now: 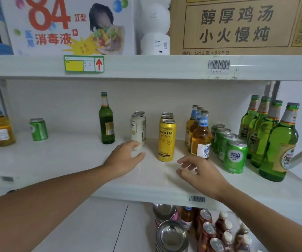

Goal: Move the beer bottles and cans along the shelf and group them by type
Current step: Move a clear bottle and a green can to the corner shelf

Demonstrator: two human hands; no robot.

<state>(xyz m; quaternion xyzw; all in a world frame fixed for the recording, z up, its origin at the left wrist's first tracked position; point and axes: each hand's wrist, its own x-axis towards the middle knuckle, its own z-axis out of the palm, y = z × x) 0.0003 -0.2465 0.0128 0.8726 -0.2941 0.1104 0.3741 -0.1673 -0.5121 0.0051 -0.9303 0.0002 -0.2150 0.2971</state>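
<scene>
On the white shelf (pixel 59 160) the drinks stand in rows running back: white cans (pixel 137 128), yellow cans (pixel 167 140), amber bottles (pixel 200 137), green cans (pixel 234 155) and green bottles (pixel 278 142) at the right. Further left stand a lone green bottle (pixel 106 122), a lone green can (pixel 38 129) and a lone amber bottle (pixel 1 128). My left hand (pixel 126 159) rests on the shelf with its fingers against the base of the front white can, not closed round it. My right hand (pixel 199 171) hovers open in front of the amber bottles.
Above, an upper shelf (pixel 164 67) carries a disinfectant carton (pixel 70 24), a white round device (pixel 155 28) and a brown carton (pixel 237 24). Below the front edge sit stacked metal bowls (pixel 172 235) and several red cans and small bottles (pixel 219 231).
</scene>
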